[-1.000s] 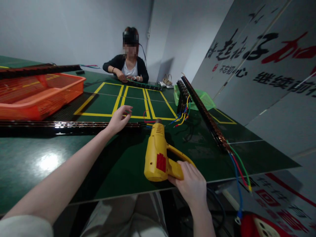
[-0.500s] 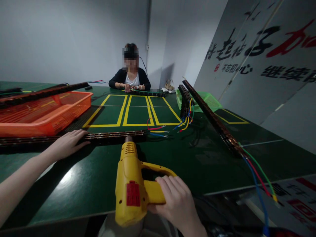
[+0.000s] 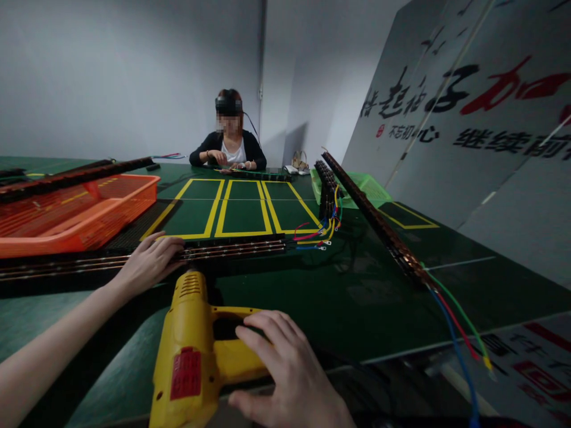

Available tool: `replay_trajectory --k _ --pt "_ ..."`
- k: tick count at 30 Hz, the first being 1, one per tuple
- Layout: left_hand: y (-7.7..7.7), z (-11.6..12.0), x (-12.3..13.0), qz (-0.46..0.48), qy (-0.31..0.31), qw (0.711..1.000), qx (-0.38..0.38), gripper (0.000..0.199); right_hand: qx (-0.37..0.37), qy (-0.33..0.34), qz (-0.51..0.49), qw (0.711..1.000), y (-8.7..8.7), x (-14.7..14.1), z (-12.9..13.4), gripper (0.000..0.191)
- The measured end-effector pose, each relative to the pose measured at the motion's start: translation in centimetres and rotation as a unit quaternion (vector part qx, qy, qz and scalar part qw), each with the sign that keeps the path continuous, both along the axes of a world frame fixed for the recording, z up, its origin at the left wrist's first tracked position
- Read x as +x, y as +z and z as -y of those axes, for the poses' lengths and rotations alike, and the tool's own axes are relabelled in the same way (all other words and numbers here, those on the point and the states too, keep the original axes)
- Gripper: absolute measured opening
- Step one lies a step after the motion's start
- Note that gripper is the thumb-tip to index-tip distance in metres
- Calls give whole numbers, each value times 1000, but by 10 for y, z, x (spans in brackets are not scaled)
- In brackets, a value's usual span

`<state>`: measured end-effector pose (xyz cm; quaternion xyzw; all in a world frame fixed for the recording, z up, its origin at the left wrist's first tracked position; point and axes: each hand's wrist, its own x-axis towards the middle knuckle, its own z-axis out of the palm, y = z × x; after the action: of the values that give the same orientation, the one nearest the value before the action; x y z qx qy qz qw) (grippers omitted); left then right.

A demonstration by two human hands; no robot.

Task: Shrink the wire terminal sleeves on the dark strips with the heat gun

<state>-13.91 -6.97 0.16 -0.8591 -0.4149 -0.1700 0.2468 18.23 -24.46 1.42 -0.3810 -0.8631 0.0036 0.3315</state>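
Note:
My left hand (image 3: 154, 261) lies over a long black strip with copper lines (image 3: 236, 251), its fingers curled over the far edge. Red, yellow and blue wires (image 3: 310, 242) with metal lugs come out of the strip's right end. A yellow heat gun (image 3: 182, 351) is in front of the strip, its nozzle close to the near edge, just right of my left hand. My right hand (image 3: 285, 368) is by the gun's handle, fingers spread and thumb apart, not closed around it. Whether the fingertips touch the handle is unclear.
An orange basket (image 3: 89, 238) with similar strips across it is on the left. A green basket (image 3: 366, 189) holds more strips; one long strip (image 3: 379, 220) slants toward me, wires hanging over the table edge. A co-worker (image 3: 229, 145) sits across, hands on another strip.
My left hand and the strip have shifted right. The heat gun has moved left and nearer to me. My right hand has loosened from its handle, fingers now spread.

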Motion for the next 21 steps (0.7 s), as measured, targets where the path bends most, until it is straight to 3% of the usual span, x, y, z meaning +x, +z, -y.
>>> replay_trajectory --k 4,9,15,21 --pt "5 6 1 37 -22 998 49 17 110 -116 5 987 18 29 -8 42" --pt "14 19 1 132 -63 986 78 12 189 -251 82 946 41 60 -23 59" --pt "11 45 15 211 -111 967 91 11 237 -274 215 907 81 57 -19 71" --pt "16 51 22 141 -191 961 140 32 170 -233 328 899 96 68 -10 62"
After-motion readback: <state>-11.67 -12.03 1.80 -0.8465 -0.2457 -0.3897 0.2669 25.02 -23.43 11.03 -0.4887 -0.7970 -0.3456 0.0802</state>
